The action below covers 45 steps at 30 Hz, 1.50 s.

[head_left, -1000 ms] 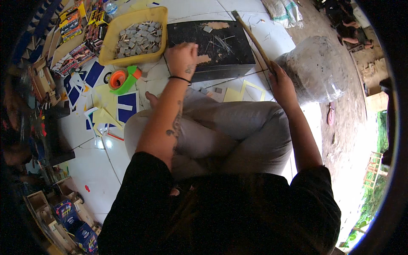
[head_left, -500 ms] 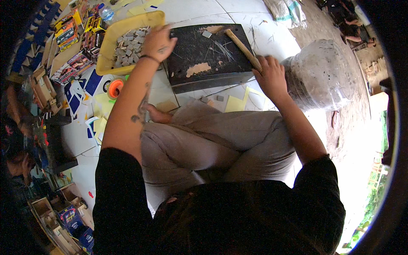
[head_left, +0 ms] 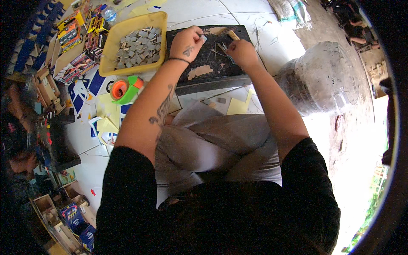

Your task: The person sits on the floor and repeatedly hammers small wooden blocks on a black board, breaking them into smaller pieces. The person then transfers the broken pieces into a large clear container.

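Observation:
My left hand is closed, pinching a small grey square piece above the left part of a black block. My right hand is over the block's right part, fingertips drawn together on thin metal pins lying there. A wooden stick shows just beyond that hand; the rest of it is hidden, so whether the palm still touches it I cannot tell. Left of the block sits a yellow tub holding several grey square pieces.
An orange and green tape dispenser lies near my left forearm, by paper scraps. Printed boxes and a water bottle stand at far left. A large plastic-wrapped bundle is at right. Another person's arm shows at left.
My left hand has moved right from the tub to the block, with a grey piece now in its fingers. My right hand has gone forward and left from the stick's near end to the pins.

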Each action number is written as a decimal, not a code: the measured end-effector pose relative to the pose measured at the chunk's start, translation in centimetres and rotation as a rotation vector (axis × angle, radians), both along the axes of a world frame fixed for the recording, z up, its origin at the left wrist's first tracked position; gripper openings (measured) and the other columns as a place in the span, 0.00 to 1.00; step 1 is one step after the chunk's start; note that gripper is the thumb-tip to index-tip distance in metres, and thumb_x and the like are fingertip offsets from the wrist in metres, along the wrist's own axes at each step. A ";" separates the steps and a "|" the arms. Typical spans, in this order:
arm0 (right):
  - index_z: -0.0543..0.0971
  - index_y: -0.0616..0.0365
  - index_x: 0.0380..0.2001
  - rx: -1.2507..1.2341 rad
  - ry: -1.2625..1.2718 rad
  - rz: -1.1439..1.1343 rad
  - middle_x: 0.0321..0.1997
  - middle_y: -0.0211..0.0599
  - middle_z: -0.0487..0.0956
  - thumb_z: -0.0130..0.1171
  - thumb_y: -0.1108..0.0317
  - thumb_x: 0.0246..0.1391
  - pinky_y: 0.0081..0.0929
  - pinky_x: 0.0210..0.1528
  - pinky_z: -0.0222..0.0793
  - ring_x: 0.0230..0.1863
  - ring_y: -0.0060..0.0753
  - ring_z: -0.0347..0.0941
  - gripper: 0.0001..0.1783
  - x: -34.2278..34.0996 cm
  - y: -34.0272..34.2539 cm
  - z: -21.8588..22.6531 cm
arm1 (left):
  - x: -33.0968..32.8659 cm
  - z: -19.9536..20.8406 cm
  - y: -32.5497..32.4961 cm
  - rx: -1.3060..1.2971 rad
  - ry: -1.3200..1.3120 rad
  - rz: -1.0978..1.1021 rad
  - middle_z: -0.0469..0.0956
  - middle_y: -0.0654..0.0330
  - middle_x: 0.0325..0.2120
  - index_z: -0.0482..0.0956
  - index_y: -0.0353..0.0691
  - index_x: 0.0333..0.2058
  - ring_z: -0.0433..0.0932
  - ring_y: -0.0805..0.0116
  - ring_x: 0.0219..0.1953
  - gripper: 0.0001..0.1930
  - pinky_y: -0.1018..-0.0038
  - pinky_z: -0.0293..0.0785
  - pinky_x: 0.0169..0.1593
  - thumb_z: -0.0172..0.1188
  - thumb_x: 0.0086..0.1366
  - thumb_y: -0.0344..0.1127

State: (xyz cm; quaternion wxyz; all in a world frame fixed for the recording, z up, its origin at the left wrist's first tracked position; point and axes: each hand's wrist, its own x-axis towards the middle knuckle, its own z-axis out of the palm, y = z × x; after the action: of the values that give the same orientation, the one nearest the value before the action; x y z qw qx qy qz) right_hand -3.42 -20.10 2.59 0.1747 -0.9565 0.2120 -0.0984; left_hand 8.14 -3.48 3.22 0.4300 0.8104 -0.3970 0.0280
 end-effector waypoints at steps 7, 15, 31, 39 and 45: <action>0.83 0.53 0.27 0.522 -0.158 -0.046 0.26 0.37 0.81 0.65 0.60 0.41 0.27 0.36 0.73 0.27 0.31 0.77 0.11 -1.9 -1.9 0.1 | -8.2 -0.3 4.0 -0.282 0.282 0.146 0.79 0.59 0.24 0.78 0.39 0.32 0.78 0.69 0.26 0.07 0.75 0.73 0.33 0.62 0.52 0.30; 0.79 0.59 0.32 1.161 -0.338 -0.052 0.28 0.32 0.80 0.60 0.70 0.51 0.16 0.29 0.69 0.28 0.20 0.75 0.05 -5.3 1.5 2.6 | -9.4 -2.2 3.5 -0.072 -0.036 0.132 0.78 0.63 0.22 0.79 0.44 0.28 0.75 0.62 0.28 0.06 0.66 0.70 0.37 0.65 0.48 0.30; 0.77 0.64 0.29 0.455 -0.457 0.301 0.26 0.30 0.78 0.62 0.73 0.50 0.16 0.30 0.69 0.28 0.15 0.72 0.06 -3.4 5.8 0.5 | -8.5 -2.4 3.6 -0.015 0.039 0.116 0.79 0.62 0.20 0.81 0.44 0.27 0.76 0.62 0.30 0.06 0.64 0.66 0.37 0.65 0.48 0.35; 0.78 0.63 0.28 0.333 -0.434 0.299 0.25 0.32 0.79 0.62 0.73 0.49 0.18 0.29 0.70 0.26 0.16 0.73 0.05 -3.6 6.0 1.0 | -8.3 -2.9 3.5 0.006 -0.024 0.135 0.79 0.61 0.23 0.81 0.43 0.29 0.75 0.61 0.32 0.09 0.64 0.66 0.40 0.66 0.48 0.36; 0.77 0.64 0.27 0.272 -0.448 0.336 0.25 0.34 0.80 0.62 0.73 0.49 0.19 0.29 0.71 0.26 0.19 0.74 0.05 -3.5 6.4 1.3 | -8.4 -2.8 3.5 0.027 0.011 0.134 0.80 0.63 0.23 0.81 0.43 0.29 0.74 0.62 0.34 0.07 0.63 0.63 0.41 0.64 0.49 0.35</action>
State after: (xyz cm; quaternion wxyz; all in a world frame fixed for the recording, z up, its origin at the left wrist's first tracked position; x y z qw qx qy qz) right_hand -6.88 -13.69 3.85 0.3574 -0.9005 0.0184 -0.2471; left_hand -0.29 0.00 0.44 0.4183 0.8412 -0.3396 0.0467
